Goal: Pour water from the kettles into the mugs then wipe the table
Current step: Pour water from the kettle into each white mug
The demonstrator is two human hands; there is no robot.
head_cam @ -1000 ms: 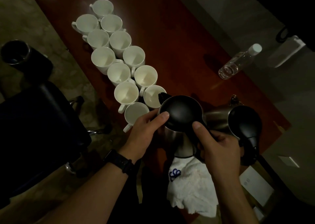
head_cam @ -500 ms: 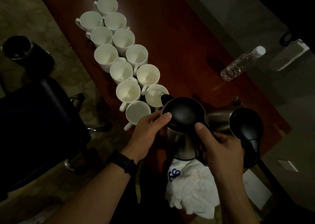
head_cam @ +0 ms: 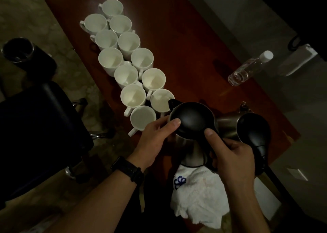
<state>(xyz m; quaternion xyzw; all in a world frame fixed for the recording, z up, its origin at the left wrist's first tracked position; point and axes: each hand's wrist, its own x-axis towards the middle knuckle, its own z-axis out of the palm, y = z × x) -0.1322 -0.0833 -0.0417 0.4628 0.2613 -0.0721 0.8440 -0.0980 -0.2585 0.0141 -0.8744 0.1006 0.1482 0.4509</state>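
Note:
Several white mugs [head_cam: 131, 75] stand in two rows along the left side of the reddish wooden table [head_cam: 185, 38]. My right hand [head_cam: 231, 156] grips the handle of a steel kettle with a black lid [head_cam: 192, 120], thumb on top. The kettle tilts so its spout [head_cam: 172, 102] sits over the rim of the nearest right-row mug [head_cam: 160, 102]. My left hand [head_cam: 155, 137] steadies the kettle's side, thumb on the lid's edge. A second kettle [head_cam: 251, 130] stands just right of it. A white cloth [head_cam: 200, 197] lies at the near table edge.
A clear plastic water bottle [head_cam: 247, 69] lies on the table at the right. A black office chair [head_cam: 35, 135] stands left of the table, close to the mugs. A dark bin [head_cam: 19, 50] sits on the floor farther left. The wall runs along the table's right side.
The kettle has stayed tilted over the same mug with both hands in place. The view has shifted slightly, so everything sits a little higher and to the right.

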